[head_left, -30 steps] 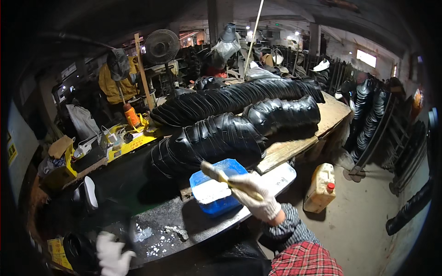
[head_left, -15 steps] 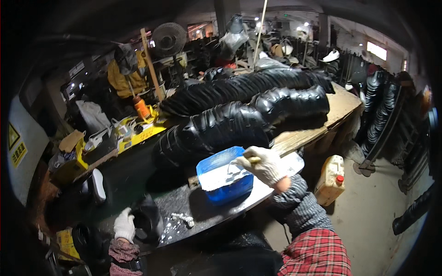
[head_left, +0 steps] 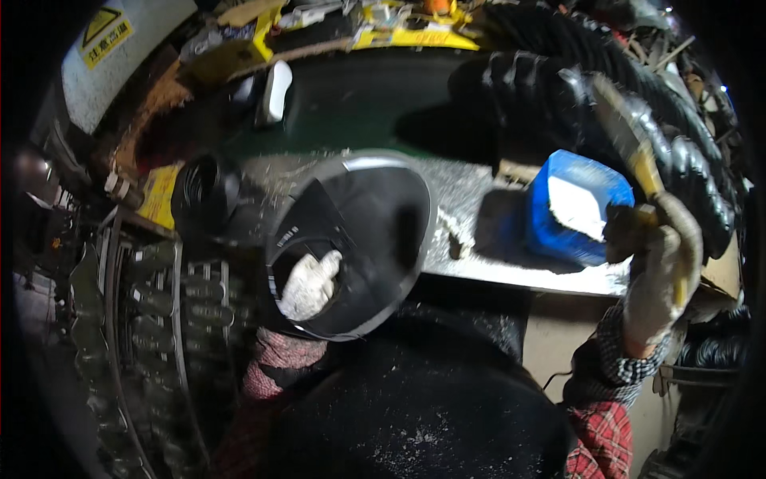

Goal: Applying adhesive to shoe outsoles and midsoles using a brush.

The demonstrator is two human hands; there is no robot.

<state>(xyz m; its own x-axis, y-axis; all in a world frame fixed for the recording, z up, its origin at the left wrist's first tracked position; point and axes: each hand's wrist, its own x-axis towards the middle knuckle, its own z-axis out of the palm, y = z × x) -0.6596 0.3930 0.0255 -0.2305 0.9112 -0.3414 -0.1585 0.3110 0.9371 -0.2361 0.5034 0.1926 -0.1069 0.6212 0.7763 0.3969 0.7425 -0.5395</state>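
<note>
My left hand (head_left: 309, 287), in a pale work glove, reaches into the opening of a black boot upper (head_left: 367, 231) and holds it up over the near edge of the bench. Its fingers look curled; part of the grip is hidden inside. The upper is tilted, its wide rounded rim facing away from me. My right hand (head_left: 658, 279), also gloved and blurred, grips the yellowish handle of a brush (head_left: 622, 128). The pale, broad end of the brush points up and away. Just left of that hand stands a blue tub (head_left: 550, 231) holding white paste (head_left: 574, 203).
Stacked black uppers (head_left: 550, 88) lie at the far right of the bench (head_left: 487, 180). A white-soled shoe (head_left: 277, 92) lies at the back left. Another black boot piece (head_left: 206, 188) sits left of my left hand. Racks of dark pieces (head_left: 155, 319) stand lower left.
The view has swung down and left. My left hand has lifted the boot upper off the bench. My right hand has raised the brush out of the tub.
</note>
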